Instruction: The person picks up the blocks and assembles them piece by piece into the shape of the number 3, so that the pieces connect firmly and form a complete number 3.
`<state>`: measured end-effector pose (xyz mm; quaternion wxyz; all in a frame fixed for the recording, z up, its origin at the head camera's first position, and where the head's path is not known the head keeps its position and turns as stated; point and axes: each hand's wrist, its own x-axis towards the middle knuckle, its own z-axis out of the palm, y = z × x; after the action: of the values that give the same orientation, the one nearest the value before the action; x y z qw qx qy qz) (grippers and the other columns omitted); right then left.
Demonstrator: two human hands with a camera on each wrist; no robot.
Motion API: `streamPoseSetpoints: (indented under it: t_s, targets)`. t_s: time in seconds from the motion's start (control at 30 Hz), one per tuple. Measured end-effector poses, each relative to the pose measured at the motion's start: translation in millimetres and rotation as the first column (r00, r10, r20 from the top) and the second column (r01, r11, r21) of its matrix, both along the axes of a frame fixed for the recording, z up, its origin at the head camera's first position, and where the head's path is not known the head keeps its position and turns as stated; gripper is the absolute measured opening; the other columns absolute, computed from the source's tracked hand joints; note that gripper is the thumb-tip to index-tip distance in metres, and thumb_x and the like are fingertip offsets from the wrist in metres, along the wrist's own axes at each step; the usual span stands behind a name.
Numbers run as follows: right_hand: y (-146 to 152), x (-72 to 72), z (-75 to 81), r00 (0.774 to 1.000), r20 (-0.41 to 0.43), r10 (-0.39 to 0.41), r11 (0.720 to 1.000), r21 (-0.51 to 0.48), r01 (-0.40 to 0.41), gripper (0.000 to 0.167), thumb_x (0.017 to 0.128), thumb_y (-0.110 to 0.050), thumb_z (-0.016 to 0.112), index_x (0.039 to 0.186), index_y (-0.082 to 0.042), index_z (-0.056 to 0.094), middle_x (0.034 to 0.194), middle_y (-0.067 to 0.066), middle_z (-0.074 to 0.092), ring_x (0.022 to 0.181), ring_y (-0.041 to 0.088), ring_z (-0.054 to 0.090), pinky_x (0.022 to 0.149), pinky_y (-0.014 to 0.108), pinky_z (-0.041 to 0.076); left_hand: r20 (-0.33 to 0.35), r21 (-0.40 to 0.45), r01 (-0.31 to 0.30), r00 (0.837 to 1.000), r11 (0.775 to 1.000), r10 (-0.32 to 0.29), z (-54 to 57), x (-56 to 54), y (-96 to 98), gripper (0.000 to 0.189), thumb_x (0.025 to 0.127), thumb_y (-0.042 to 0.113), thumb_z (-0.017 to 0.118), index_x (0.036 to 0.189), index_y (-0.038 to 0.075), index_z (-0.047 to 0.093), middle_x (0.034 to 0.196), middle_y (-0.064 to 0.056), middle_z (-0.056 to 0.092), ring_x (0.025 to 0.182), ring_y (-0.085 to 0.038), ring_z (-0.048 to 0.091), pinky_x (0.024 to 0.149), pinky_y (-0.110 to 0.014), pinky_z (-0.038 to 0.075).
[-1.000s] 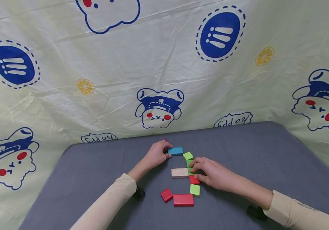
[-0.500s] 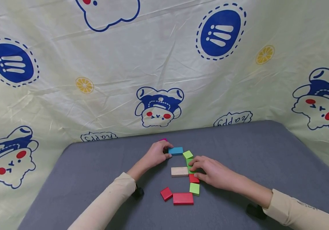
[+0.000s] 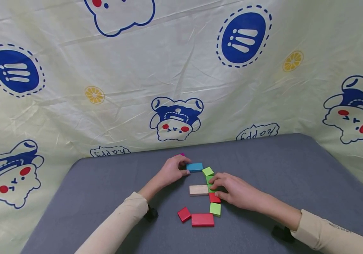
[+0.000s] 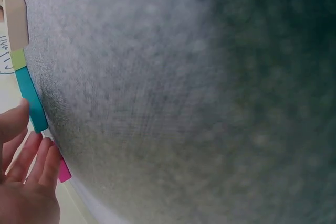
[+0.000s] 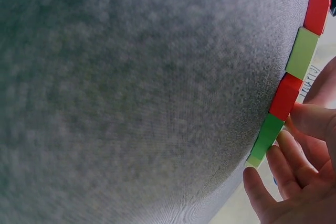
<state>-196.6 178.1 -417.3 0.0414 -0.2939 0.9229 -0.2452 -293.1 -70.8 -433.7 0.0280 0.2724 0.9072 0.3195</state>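
Note:
A blue rectangular block (image 3: 194, 167) lies at the far end of a curved row of blocks. My left hand (image 3: 169, 172) holds its left end, the thumb at the near corner and a finger at the far one. My right hand (image 3: 236, 189) rests along the row's right side. Its fingers touch a green block (image 5: 268, 136), partly covered in the head view, and its thumb touches a red block (image 5: 286, 96). A light green block (image 3: 208, 171) sits between the blue and green ones. A plain wooden block (image 3: 198, 190) points left from the green block.
Nearer me, a light green block (image 3: 215, 209), a large red block (image 3: 202, 220) and a tilted red block (image 3: 184, 214) continue the row. A pink block (image 4: 64, 171) lies beyond my left fingers. Everything rests on a grey cloth-covered table (image 3: 105, 197) before a printed curtain (image 3: 124, 70).

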Motion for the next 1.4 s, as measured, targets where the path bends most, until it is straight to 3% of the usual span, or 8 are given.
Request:
streamPoseSetpoints:
  t_s: [0.33,0.57,0.93,1.4]
  targets:
    - [0.8,0.5,-1.5,1.000,0.011,-0.006,1.000,0.002,0.006,0.021,0.087,-0.014,0.076,0.107,-0.015,0.074,0.121,-0.002,0.059,0.116,0.024,0.054,0.093,0.047,0.048,-0.029,0.080,-0.113,0.993,0.990,0.115,1.0,-6.5,-5.9,0.037,0.088,0.008,0.074,0.123,0.005,0.065,0.116,-0.008,0.060,0.105,-0.025,0.057,0.093,-0.042,0.046]
    - [-0.9,0.3,-1.7,1.000,0.005,-0.010,1.000,0.008,0.010,0.021,0.086,-0.014,0.076,0.107,-0.015,0.074,0.120,-0.002,0.059,0.115,0.024,0.054,0.092,0.047,0.049,-0.036,0.061,-0.188,0.981,0.980,0.190,0.1,-19.0,-8.8,0.043,0.086,0.006,0.076,0.126,0.004,0.062,0.122,-0.011,0.056,0.109,-0.028,0.055,0.094,-0.042,0.046]
    - [-0.3,0.7,-2.1,1.000,0.013,-0.009,1.000,0.004,0.009,0.021,0.086,-0.014,0.076,0.107,-0.014,0.074,0.120,-0.002,0.058,0.115,0.023,0.054,0.093,0.046,0.049,0.050,0.008,-0.217,0.975,0.976,0.217,-1.8,-27.1,-6.3,0.047,0.089,0.010,0.073,0.132,-0.001,0.057,0.124,-0.016,0.058,0.110,-0.030,0.053,0.097,-0.044,0.044]
    - [0.1,0.6,-2.5,1.000,0.015,-0.014,1.000,-0.001,0.014,0.021,0.086,-0.013,0.076,0.107,-0.015,0.074,0.120,-0.003,0.058,0.116,0.023,0.054,0.092,0.045,0.049,0.030,0.001,-0.257,0.966,0.966,0.257,-6.3,-24.9,-3.0,0.029,0.090,0.007,0.070,0.119,0.002,0.066,0.116,-0.012,0.061,0.108,-0.028,0.051,0.097,-0.043,0.044]
